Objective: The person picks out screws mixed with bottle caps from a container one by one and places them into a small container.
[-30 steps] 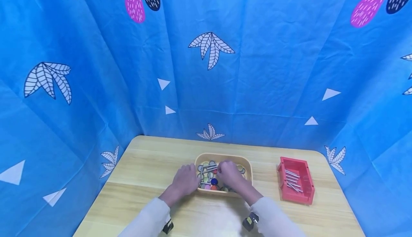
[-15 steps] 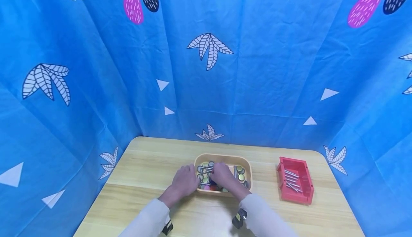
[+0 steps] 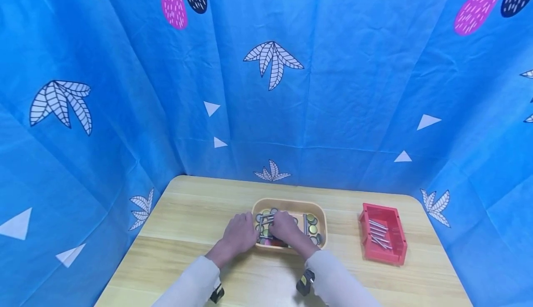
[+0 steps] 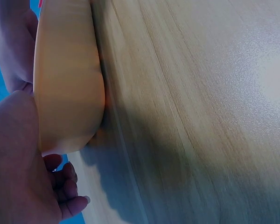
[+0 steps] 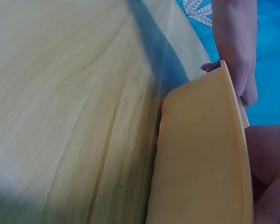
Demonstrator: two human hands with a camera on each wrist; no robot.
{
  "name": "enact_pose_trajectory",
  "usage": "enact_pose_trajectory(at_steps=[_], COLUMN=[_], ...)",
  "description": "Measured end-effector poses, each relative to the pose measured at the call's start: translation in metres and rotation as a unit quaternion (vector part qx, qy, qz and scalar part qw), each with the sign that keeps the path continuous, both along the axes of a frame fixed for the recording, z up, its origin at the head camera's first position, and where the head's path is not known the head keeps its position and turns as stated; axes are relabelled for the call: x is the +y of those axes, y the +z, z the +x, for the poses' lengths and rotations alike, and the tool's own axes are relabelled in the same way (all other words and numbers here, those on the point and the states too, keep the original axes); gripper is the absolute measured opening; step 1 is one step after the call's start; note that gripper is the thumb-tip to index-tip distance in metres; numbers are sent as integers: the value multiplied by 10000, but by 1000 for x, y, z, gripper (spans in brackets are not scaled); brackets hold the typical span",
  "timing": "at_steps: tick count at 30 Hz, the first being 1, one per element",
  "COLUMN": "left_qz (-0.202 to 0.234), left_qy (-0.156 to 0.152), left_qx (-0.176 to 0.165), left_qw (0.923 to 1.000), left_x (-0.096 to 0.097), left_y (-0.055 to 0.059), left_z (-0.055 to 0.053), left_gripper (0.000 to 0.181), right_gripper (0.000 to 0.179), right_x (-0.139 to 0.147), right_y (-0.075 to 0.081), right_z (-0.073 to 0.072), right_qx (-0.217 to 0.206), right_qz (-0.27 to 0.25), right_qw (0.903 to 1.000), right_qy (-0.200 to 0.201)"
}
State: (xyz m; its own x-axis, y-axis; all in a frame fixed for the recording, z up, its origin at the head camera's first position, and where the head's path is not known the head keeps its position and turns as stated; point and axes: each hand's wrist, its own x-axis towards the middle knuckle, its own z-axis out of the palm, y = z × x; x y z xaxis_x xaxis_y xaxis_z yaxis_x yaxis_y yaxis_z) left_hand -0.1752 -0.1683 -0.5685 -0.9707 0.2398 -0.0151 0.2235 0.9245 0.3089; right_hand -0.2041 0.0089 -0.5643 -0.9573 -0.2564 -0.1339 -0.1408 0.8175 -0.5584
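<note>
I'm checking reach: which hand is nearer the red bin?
Right. The right hand is in the tan tray, left of the red bin; the left hand has its grip on the tray's left end, farther away.

In your head view, wood table at 6 o'clock, far corners rounded. Blue curtain behind it, running 8 through 12 to 4. Prints you see there: leaf at 12, pink petal at 11, white triangle at 8.

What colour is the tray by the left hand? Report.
The tray is plain light orange, clearest in the right wrist view.
</note>
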Motion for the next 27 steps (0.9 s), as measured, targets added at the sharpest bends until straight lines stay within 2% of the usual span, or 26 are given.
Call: enact_pose_trajectory(at_steps=[4, 11, 20, 27], left_qz=[-22, -8, -99, 8], left_qy=[-20, -49, -52, -21], left_qx=[-35, 57, -56, 88], left_qw=[10000, 10000, 9999, 10000], left_x=[1, 0, -1, -1], left_y=[3, 5, 3, 2], left_z=[2, 2, 1, 2], left_gripper=[27, 27, 27, 28], right_gripper=[17, 25, 29, 23], right_x=[-3, -3, 2, 5], right_y=[-3, -2, 1, 9], right_z=[-2, -2, 1, 3], right_qx=[41, 13, -258, -402], right_qz=[84, 220, -71, -190], right_qw=[9999, 9996, 9990, 9983], right_qy=[-96, -197, -362, -363])
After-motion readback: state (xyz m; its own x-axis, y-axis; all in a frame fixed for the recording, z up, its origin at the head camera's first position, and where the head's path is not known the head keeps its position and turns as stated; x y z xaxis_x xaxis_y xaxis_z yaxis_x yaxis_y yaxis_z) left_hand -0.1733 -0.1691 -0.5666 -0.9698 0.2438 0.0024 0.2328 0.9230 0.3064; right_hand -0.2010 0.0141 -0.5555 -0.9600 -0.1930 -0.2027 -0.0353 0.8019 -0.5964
